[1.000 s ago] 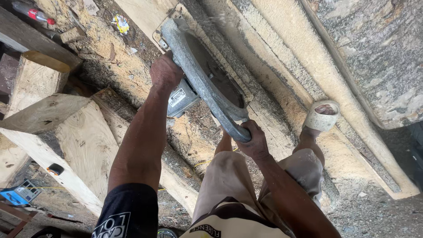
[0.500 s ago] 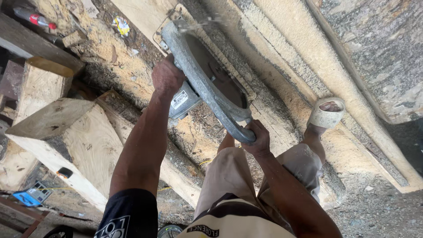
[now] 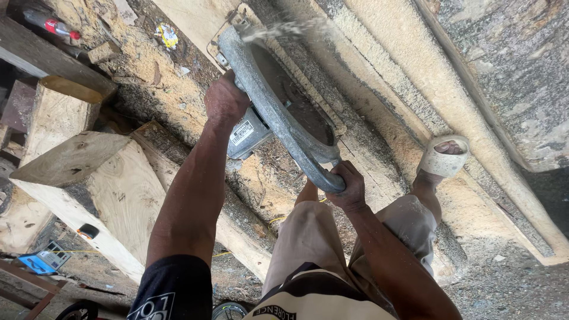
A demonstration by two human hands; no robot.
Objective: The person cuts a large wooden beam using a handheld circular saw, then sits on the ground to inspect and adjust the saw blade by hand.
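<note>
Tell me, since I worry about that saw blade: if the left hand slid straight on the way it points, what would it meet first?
Probably the saw's grey curved guard, which the left hand already touches at its grip; the dark blade lies just beyond, though depth is unclear.

Pretty cramped around the saw [image 3: 284, 112]: stacked timber blocks [image 3: 89, 178] crowd its left, a thick log [image 3: 510, 65] walls off the right. Sandalled foot [image 3: 441, 157] sits just right of it. Only open gap is the sawdust strip [image 3: 385, 89] between saw and log.
</note>
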